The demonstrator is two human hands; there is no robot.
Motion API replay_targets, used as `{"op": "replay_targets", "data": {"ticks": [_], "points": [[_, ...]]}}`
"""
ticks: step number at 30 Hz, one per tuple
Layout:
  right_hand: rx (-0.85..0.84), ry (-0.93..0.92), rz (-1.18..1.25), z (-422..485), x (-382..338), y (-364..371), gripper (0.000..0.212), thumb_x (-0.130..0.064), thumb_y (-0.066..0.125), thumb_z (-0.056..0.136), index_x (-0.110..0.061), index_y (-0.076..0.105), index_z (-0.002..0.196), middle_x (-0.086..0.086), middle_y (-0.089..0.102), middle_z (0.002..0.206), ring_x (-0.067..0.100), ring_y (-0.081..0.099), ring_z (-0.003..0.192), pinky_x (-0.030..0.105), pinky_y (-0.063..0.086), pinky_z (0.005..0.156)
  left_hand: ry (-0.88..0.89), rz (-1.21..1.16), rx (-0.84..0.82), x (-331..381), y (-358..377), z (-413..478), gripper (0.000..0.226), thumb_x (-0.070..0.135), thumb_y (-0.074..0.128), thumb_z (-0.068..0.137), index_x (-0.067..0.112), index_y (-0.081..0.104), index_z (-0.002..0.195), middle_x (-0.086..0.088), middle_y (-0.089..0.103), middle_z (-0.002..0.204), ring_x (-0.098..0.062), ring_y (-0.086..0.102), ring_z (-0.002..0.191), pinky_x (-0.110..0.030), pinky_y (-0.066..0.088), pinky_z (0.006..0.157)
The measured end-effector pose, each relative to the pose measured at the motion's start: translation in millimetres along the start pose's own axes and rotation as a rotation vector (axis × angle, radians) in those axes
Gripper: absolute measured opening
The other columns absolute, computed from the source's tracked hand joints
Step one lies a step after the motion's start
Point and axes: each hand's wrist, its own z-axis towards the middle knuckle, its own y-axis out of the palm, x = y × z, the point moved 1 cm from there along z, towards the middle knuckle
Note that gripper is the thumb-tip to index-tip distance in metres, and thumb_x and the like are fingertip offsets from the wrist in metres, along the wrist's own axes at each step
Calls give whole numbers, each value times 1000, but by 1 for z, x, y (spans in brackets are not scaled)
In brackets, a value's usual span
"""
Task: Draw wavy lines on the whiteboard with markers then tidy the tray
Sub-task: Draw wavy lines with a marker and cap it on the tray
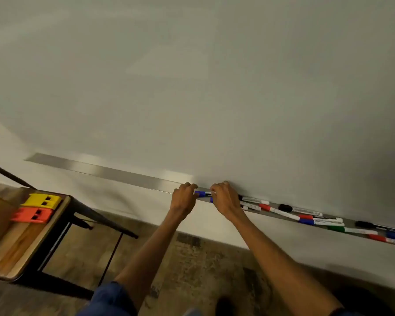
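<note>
The blank whiteboard point(214, 87) fills the upper view, with a long metal tray point(123, 175) along its lower edge. Both hands meet at the tray's middle. My left hand point(184, 198) has its fingers curled at the blue cap end of a blue-capped marker point(202, 193). My right hand point(225, 199) grips the same marker's barrel from the right. Several markers point(315, 218) with black, red, blue and green caps lie scattered in the tray to the right of my hands.
A wooden stool point(32, 236) with black metal legs stands at the lower left, carrying a yellow block point(41, 200) and an orange block point(32, 215). The left stretch of the tray holds nothing. Patterned floor lies below the wall.
</note>
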Motion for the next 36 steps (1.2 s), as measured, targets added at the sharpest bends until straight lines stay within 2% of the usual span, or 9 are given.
{"op": "replay_targets", "data": {"ticks": [2,5,13,20,25,28,32,36], "points": [[-37,25,-5,4,3,8,14,-12,55,94,-10,67,100,11,68,96,24,60,95,31,49,71,-23,-19,-33,0,7,5,34,26,49,101,15,54,132,-8,60,128,-26,55,115,-39,45,93],[-79,53,-26,7,6,17,20,-15,57,94,-11,66,112,10,68,105,24,61,99,33,52,82,-8,11,-53,-3,21,13,31,25,49,101,15,56,129,-8,59,127,-26,53,115,-38,46,92],[20,128,-47,13,0,41,25,-14,61,91,-9,65,116,9,68,114,25,56,111,38,46,97,103,-27,-79,-15,38,40,16,23,58,95,17,68,106,-5,62,111,-24,53,101,-39,48,84],[65,211,-116,11,-14,44,32,-9,80,71,-14,70,102,7,72,98,28,62,96,43,48,89,205,-167,-75,-29,31,40,13,18,54,97,16,64,105,-5,67,105,-22,60,94,-38,52,86],[88,82,-14,15,-22,34,31,-15,70,85,-18,66,116,4,72,105,24,66,94,38,51,90,258,-351,-75,-38,4,37,14,20,53,98,16,64,107,-2,68,103,-19,61,91,-31,51,82],[110,0,66,14,-30,15,31,-24,62,94,-14,63,123,7,70,111,24,65,98,37,52,90,329,-430,-104,-40,-20,38,16,23,52,99,15,62,110,0,66,104,-17,59,92,-25,47,79],[341,-56,89,12,-46,-25,27,-27,56,95,-13,64,117,5,70,99,22,66,86,38,56,77,391,-680,-14,-23,-62,34,16,25,53,100,16,60,111,4,64,102,-9,58,90,-16,44,77],[584,-63,93,9,-67,-70,22,-28,58,95,-14,65,110,1,70,92,17,67,76,30,57,61,394,-997,138,12,-111,25,18,24,53,100,12,57,112,-3,66,99,-15,64,92,-20,51,82]]}}
